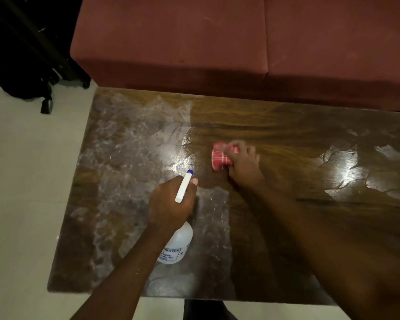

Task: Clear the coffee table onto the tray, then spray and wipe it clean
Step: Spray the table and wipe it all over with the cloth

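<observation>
I find the table [286, 125] cleared, centre wiped; left and far right remain filmy. Left hand [169, 204] grips sprayer [177, 245]; right hand [243, 162] presses cloth [221, 158].

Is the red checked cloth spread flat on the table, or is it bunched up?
Bunched up. The red checked cloth is a compact wad under the right hand, not flat on the brown wooden table.
</observation>
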